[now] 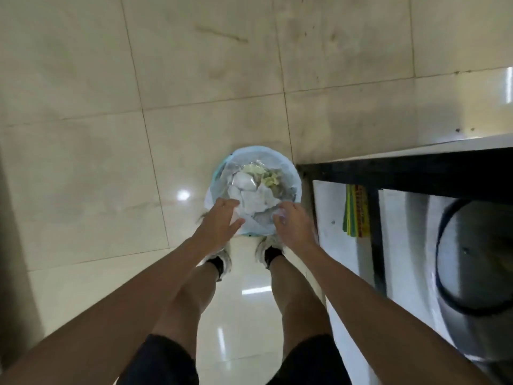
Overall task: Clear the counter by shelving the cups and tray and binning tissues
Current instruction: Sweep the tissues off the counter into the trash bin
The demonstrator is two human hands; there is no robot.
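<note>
One round bin (pixel 254 190) stands upright on the tiled floor (pixel 194 79), its mouth facing straight up toward the head camera, so no long axis shows from here. It sits just beside the dark corner of the bench (pixel 402 170) and directly ahead of the person's two shoes (pixel 270 245). A pale blue liner bag (pixel 291 173) is folded over its rim. Inside lie crumpled white tissues (pixel 255 198), heaped near the middle; how many cannot be counted, since they bunch into one mass. Some yellowish scraps (pixel 266 177) lie at the far side of the heap.

Both hands reach down over the near rim. The left hand (pixel 219 222) has its fingers spread and fairly straight, holding nothing, with a bit of white showing at its fingertips. The right hand (pixel 294 223) is seen from the back with fingers bent downward at the liner's edge; whether it grips anything cannot be told.
</note>
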